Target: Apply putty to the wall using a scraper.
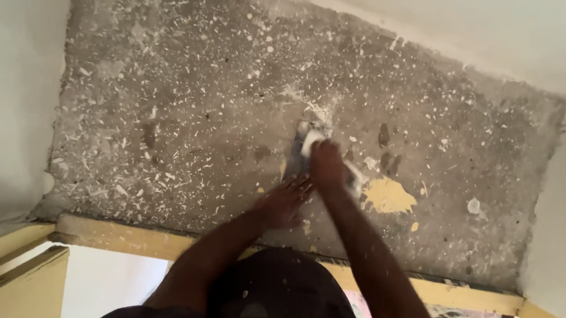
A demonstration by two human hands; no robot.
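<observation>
Gripping a scraper (305,144), the right hand (326,166) is closing in a fist around the handle, which is hidden inside the fingers. The scraper is lying flat against the bare grey surface (179,100), near its middle, with its long axis running from the fist up and slightly left. The blade end is pointing away from the person, toward the far white edge. The blade is looking pale and dusty, smeared with white, and its outline is blurring, so the exact shape is hard to tell.

The left hand (285,202) is resting open, fingers spreading narrow and flat against the grey surface just beside and below the scraper, its fingertips almost touching the right wrist. It is holding nothing.

The grey surface is showing rough and speckled all over with white flecks, with a few darker patches close to the scraper. A yellow patch (388,196) is sitting just right of the right hand, and smaller yellow spots are lying near it. White plaster (459,14) is bordering the grey area on the far and side edges, with a ragged line between them. A yellow frame (119,235) is running along the near edge, below both forearms. The person's dark cap (276,295) is filling the bottom centre of the view, dotted with white specks.
</observation>
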